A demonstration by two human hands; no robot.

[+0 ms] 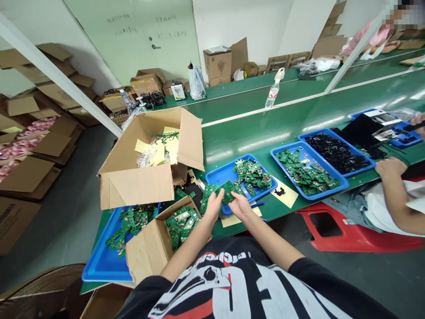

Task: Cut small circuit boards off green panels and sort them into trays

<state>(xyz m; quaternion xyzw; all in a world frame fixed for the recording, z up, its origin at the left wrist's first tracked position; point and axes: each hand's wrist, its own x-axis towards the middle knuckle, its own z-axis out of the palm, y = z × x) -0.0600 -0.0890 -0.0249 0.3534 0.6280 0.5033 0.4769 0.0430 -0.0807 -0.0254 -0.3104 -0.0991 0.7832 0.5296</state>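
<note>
Both of my hands grip a green circuit board (227, 191) in front of my chest. My left hand (214, 204) pinches its left side, and my right hand (239, 205) holds its lower right edge. Behind the held board is a blue tray (217, 176) with a heap of green circuit boards (252, 173) at its right end. More boards lie under and beside my left hand. A small cardboard box (146, 248) full of circuit boards stands by my left forearm. Under my hands lies yellowish paper (232, 220), partly hidden.
A large open carton (136, 190) holds paper and scraps at the left. Beyond it sits a blue tray (96, 266) with boards. To the right are a blue tray of boards (312, 195), a tray of black parts (338, 153), a water bottle (272, 94) and a co-worker's arm (395, 190).
</note>
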